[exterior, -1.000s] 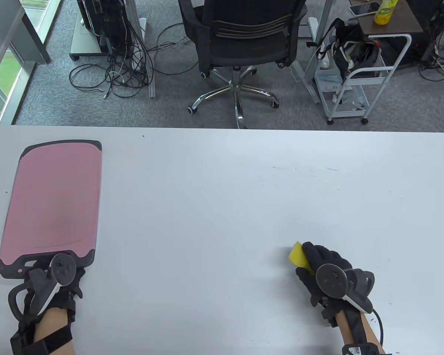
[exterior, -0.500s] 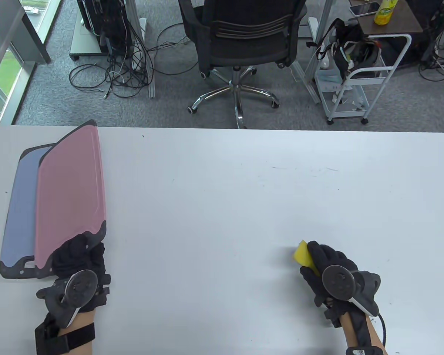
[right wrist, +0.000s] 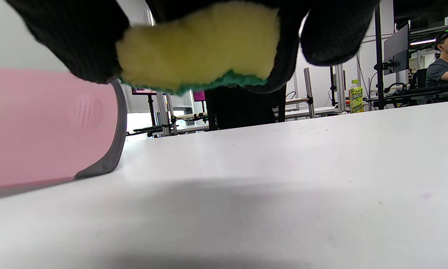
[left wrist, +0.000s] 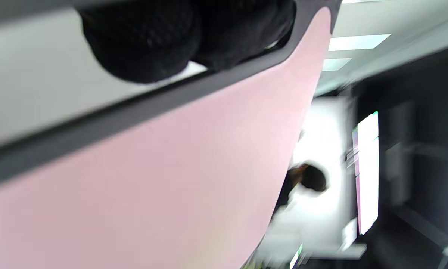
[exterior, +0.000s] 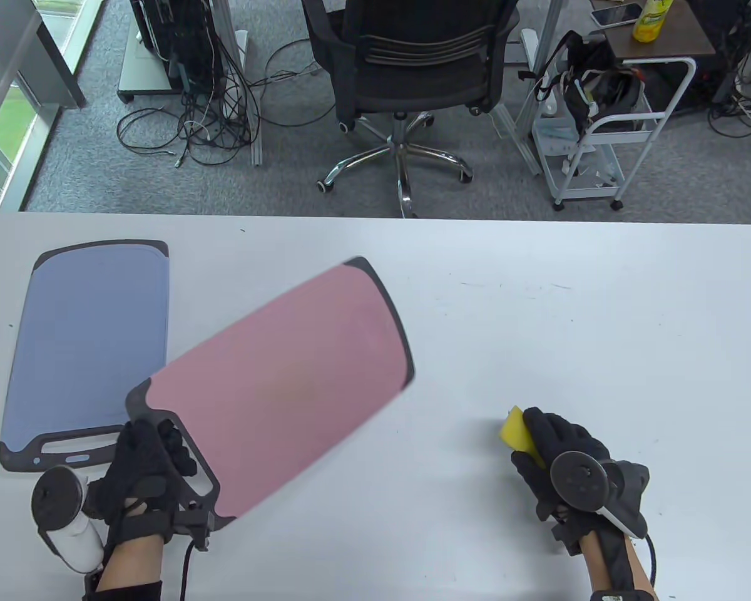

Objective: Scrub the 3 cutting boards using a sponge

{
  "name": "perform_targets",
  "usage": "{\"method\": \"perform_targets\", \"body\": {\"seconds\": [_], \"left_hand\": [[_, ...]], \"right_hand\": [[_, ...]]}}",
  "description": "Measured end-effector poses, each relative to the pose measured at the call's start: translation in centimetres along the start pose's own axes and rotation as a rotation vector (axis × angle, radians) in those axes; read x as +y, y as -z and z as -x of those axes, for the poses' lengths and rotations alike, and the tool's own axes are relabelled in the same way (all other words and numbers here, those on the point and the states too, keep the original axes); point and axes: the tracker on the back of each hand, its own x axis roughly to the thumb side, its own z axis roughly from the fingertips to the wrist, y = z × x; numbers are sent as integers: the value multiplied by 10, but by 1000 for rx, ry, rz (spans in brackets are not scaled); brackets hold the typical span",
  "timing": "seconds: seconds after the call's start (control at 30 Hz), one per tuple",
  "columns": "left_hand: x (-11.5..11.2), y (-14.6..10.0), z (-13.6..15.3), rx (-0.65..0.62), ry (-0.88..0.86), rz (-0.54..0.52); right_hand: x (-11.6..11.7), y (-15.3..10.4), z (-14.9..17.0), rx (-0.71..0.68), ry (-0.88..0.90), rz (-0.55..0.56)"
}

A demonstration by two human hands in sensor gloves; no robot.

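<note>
Left hand [exterior: 147,466] grips the handle end of the pink cutting board [exterior: 281,382], fingers curled through its slot, holding it slanted across the table [exterior: 538,325], apparently raised. The blue cutting board [exterior: 87,338] lies flat at far left. Right hand [exterior: 554,451] clasps the yellow sponge [exterior: 514,429], just above the tabletop.

Left hand [exterior: 147,466] is curled round the pink board's [exterior: 281,382] handle; sponge [exterior: 518,432] is gripped by right hand [exterior: 563,466].
</note>
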Motion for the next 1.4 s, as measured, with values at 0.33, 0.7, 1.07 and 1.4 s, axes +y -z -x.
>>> {"method": "perform_targets", "body": {"seconds": [0.33,0.7,1.07,1.4], "left_hand": [[-54,44,44,266,293,282],[-61,58,58,302,405,229],[-63,63,58,283,369,335],[-64,62,57,286,371,351]], "right_hand": [[0,-1,-11,-38,33,0],[29,25,-81,-129,-49,-53],[100,88,-291,-321,-144,-204],[94,101,-235,-199,-371,-251]]}}
